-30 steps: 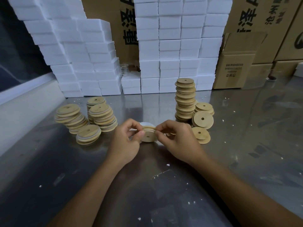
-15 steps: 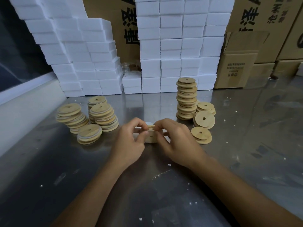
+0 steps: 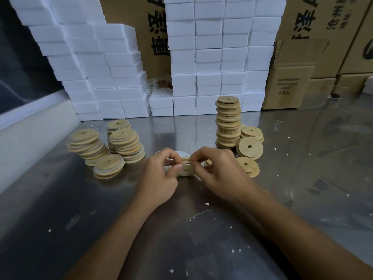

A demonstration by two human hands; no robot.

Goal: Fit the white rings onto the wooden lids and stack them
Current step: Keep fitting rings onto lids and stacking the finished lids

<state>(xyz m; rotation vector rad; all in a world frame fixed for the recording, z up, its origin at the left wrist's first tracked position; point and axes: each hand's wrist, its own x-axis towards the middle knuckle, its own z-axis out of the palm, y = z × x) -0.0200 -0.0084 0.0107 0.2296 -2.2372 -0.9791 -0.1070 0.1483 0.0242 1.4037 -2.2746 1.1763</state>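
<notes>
My left hand (image 3: 161, 174) and my right hand (image 3: 220, 170) both pinch one round wooden lid (image 3: 186, 170) with a centre hole, held on edge just above the steel table (image 3: 181, 229). A white ring (image 3: 182, 153) shows behind the lid, partly hidden by my fingers. Left of my hands stand several short stacks of lids with white rings (image 3: 127, 144), one low stack (image 3: 109, 166) nearest. To the right rises a tall stack of bare wooden lids (image 3: 228, 122), with loose lids (image 3: 249, 147) beside it.
White foam blocks (image 3: 212, 57) are piled along the back, with cardboard boxes (image 3: 292, 77) behind and to the right. A white ledge (image 3: 30, 126) borders the table on the left. Small white foam crumbs lie scattered over the steel surface.
Both hands stayed on the lid and closed in over it; my fingertips shifted along its upper edge, covering more of the white ring. The stacks have not moved.
</notes>
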